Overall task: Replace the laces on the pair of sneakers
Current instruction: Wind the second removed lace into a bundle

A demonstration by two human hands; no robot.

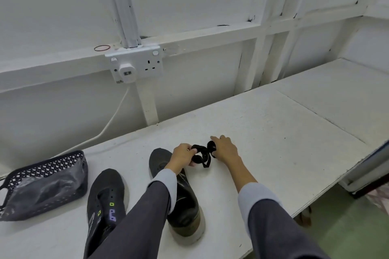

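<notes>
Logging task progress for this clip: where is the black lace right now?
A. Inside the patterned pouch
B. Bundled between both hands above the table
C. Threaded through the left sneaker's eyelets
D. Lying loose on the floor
B: the black lace is a bunched tangle gripped by the left hand and right hand, just beyond the sneakers.

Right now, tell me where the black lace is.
The black lace is bundled between the left hand and the right hand, over the white table, just beyond and right of the right-hand sneaker.
</notes>
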